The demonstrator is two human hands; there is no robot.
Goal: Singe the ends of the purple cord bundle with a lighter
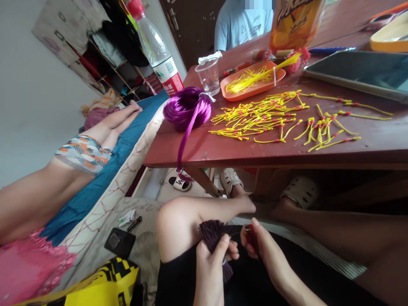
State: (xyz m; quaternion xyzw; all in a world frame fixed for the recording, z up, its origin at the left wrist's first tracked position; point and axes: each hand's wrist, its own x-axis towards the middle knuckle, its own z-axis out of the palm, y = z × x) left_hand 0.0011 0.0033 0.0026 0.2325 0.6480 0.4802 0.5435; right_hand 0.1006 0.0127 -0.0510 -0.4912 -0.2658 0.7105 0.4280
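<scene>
My left hand [213,260] is closed around a dark purple tassel [213,233], whose cut fringe fans out above my fingers over my lap. My right hand [261,246] is closed on a small red object [250,236] right beside the tassel; it looks like a lighter, though I cannot be sure. Both hands are low in the view, in front of my bent knee [178,225].
A red wooden table [223,148] carries a purple thread coil [186,108], several yellow cords with red beads [274,117], an orange tray [255,87], a plastic cup [208,76], a water bottle [156,46] and a tablet [360,70]. A person sits behind the table; another lies on the bed [95,187] at left.
</scene>
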